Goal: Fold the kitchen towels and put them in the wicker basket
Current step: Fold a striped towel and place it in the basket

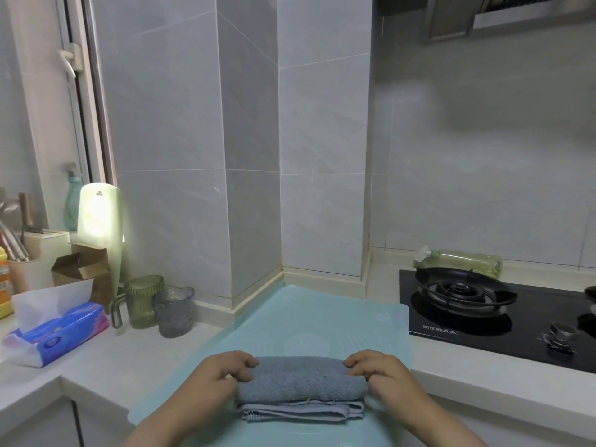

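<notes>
Both left hand (pixel 216 374) & right hand (pixel 382 372) clamp opp. ends of the folded blue-grey towel (pixel 300 383) btwn them; uneven lift could let layers slip & unfold.

Entry: the towel (pixel 300 382) is grey-blue terry, folded into a thick oblong bundle with its long side running left to right in front of me. The top fold is bulky and rounded. Thinner flat layers lie beneath it, their hemmed edges facing me; I cannot tell whether these are a second piece. It lies flat on the pale blue mat (pixel 322 317). My left hand (pixel 219 372) grips its left end and my right hand (pixel 380 371) its right end.
</notes>
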`<action>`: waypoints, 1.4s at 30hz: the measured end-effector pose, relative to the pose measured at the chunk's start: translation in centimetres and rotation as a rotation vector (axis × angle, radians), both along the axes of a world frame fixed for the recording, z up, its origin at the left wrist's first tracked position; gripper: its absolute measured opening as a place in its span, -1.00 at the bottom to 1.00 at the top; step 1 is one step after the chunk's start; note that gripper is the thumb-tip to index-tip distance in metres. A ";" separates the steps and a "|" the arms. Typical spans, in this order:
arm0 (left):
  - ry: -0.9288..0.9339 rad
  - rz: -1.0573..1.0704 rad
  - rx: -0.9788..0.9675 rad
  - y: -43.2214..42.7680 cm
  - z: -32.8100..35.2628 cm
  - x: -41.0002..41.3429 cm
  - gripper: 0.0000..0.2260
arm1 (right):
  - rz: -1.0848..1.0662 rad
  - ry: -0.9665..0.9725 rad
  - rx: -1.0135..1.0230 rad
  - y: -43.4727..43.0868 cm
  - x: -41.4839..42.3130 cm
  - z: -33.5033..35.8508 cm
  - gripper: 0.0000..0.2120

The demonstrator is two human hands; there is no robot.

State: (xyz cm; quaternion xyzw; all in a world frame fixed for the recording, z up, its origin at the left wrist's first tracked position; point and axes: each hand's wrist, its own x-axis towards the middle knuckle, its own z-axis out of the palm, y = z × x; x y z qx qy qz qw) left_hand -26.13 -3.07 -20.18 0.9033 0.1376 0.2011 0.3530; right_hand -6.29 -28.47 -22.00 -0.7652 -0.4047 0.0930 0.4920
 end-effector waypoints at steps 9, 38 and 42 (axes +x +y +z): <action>0.364 0.023 0.540 -5.0 3.0 3.8 -0.46 | -0.180 -0.378 -0.489 3.9 -4.0 4.9 -0.54; 0.009 -0.048 -0.503 -3.3 -1.3 -1.3 -0.15 | -0.132 0.344 0.067 -0.3 -6.2 -0.1 -0.42; -0.052 -0.042 -0.510 -3.3 -1.2 -1.8 -0.18 | -0.043 0.349 0.107 -0.8 -6.5 0.1 -0.36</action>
